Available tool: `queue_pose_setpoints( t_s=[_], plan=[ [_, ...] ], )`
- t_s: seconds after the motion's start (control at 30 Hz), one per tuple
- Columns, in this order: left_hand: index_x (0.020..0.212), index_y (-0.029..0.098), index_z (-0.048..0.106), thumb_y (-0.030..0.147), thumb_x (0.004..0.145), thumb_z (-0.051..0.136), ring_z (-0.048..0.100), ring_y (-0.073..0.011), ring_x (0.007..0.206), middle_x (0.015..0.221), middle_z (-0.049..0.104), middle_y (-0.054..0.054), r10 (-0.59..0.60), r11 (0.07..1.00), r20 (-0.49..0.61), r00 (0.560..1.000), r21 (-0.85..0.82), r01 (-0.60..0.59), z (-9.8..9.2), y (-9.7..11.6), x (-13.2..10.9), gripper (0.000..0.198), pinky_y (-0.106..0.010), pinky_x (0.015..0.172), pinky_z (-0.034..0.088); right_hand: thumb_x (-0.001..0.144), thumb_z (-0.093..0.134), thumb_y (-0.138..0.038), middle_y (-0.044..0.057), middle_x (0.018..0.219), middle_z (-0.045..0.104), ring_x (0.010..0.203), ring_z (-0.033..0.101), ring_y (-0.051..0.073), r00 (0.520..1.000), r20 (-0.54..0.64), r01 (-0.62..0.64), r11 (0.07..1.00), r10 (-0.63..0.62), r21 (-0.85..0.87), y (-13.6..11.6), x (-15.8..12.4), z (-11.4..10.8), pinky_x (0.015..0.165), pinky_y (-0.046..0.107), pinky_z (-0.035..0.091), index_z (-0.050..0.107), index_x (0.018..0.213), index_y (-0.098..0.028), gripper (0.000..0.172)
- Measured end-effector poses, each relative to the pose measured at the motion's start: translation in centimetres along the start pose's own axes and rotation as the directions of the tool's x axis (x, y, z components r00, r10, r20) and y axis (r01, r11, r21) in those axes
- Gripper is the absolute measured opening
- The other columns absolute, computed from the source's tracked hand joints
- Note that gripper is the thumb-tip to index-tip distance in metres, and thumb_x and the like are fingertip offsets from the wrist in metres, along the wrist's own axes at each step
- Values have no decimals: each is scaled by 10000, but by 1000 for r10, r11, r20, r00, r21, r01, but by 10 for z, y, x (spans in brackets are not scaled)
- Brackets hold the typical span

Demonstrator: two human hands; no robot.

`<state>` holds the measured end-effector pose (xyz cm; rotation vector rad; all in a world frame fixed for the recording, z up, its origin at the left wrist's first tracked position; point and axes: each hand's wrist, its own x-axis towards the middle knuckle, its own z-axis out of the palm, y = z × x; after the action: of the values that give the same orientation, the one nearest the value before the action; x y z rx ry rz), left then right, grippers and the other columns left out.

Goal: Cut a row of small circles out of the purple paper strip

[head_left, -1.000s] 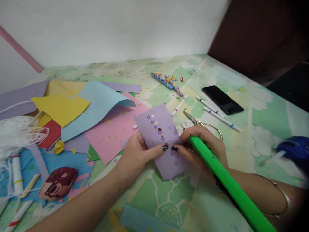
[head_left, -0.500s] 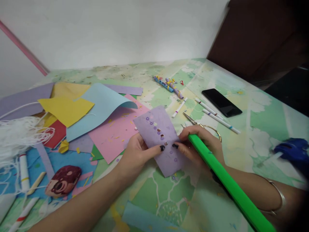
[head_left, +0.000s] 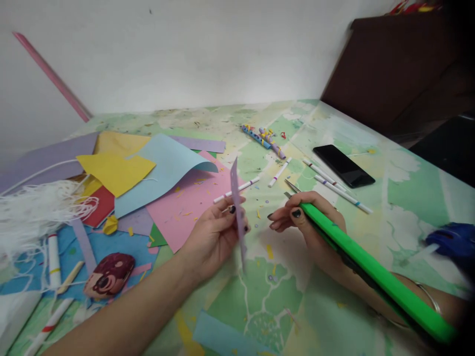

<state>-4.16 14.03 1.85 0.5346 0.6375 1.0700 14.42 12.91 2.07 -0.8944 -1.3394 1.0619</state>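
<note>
My left hand (head_left: 218, 232) pinches a small purple sheet of paper (head_left: 237, 212), upright and turned nearly edge-on, with the thumb on one side and fingers behind. To its right, apart from the paper, my right hand (head_left: 308, 217) is closed around a long green tool (head_left: 356, 252) with a black underside; its kind is not clear. The tool runs back over my right forearm. Scissor tips (head_left: 291, 186) poke out past the right fingers; the hand hides most of the scissors. Beyond the paper lies a white marker (head_left: 237, 190) on the table.
Coloured paper sheets (head_left: 159, 170), white string (head_left: 40, 212) and a maroon bear-faced case (head_left: 109, 275) cover the left side. Two decorated paper tubes (head_left: 256, 137) lie at the back. Several white markers (head_left: 343, 194), a black phone (head_left: 343, 165) and a blue object (head_left: 451, 242) lie to the right.
The purple paper has turned from face-on to nearly edge-on in my left hand. My right hand has let go of the paper and now sits apart from it, still holding the green tool.
</note>
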Motion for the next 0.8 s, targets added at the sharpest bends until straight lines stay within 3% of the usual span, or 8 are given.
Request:
queue_pose_setpoints(
  t_s=[0.07, 0.2, 0.3, 0.4, 0.5, 0.6, 0.7, 0.8],
  plan=[
    [921, 164, 615, 227, 797, 594, 390, -40, 460, 615, 441, 59, -104, 992, 96, 990, -58, 110, -2, -3, 0, 141, -195, 511, 371, 897, 587, -257, 44, 822, 736, 703, 717, 163, 1000, -20, -22, 1000, 22, 1, 4, 0, 1, 663, 299, 593, 546, 905, -210, 63],
    [907, 148, 621, 519, 757, 550, 291, -64, 426, 596, 387, 45, -320, 934, 296, 900, -61, 352, 1, -10, -3, 407, -256, 489, 311, 831, 674, -251, 53, 971, 703, 843, 700, 183, 992, 99, -94, 987, 81, 130, 4, -6, 6, 722, 336, 586, 511, 955, -242, 205],
    [861, 148, 595, 763, 694, 458, 278, -76, 449, 600, 374, 38, -403, 885, 387, 829, -64, 461, 7, -14, -9, 652, -263, 521, 272, 843, 650, -206, 7, 876, 676, 671, 665, 138, 970, 198, -184, 953, 137, 241, -2, -10, 10, 579, 285, 567, 473, 972, -263, 226],
    [849, 124, 591, 913, 602, 358, 258, -72, 459, 604, 367, 39, -429, 853, 442, 788, -88, 514, 12, -16, -13, 860, -255, 531, 241, 838, 644, -156, -49, 664, 604, 553, 593, 98, 970, 192, -193, 956, 151, 220, -9, -8, 12, 492, 212, 502, 480, 928, -244, 207],
    [926, 103, 616, 936, 599, 331, 354, -79, 480, 652, 458, 5, -415, 875, 421, 806, -57, 481, 15, -15, -17, 939, -253, 551, 288, 814, 664, -153, -82, 595, 534, 444, 504, 67, 982, 125, -164, 965, 140, 206, -10, -4, 11, 407, 175, 429, 465, 896, -241, 233],
    [1001, 114, 637, 837, 694, 417, 586, -168, 647, 833, 624, -92, -365, 920, 384, 848, 6, 392, 15, -13, -19, 816, -287, 636, 408, 796, 682, -173, -64, 636, 560, 441, 503, 71, 991, 67, -126, 984, 118, 126, -8, 0, 5, 386, 179, 409, 476, 898, -245, 241],
    [1018, 132, 663, 572, 711, 635, 661, -259, 873, 1007, 676, -141, -333, 943, 286, 898, 77, 325, 13, -9, -19, 537, -347, 777, 485, 785, 692, -172, -42, 673, 574, 549, 560, 102, 992, 73, -100, 995, 101, -14, -4, 7, -6, 487, 218, 467, 501, 918, -238, 242],
    [983, 148, 682, 292, 668, 729, 682, -241, 795, 915, 718, -120, -297, 927, 82, 951, 264, 266, 10, -9, -19, 350, -344, 714, 521, 738, 727, -165, -41, 717, 542, 633, 565, 108, 995, 85, -43, 996, 49, -78, 0, 16, -18, 569, 232, 481, 516, 912, -222, 280]
  ],
)
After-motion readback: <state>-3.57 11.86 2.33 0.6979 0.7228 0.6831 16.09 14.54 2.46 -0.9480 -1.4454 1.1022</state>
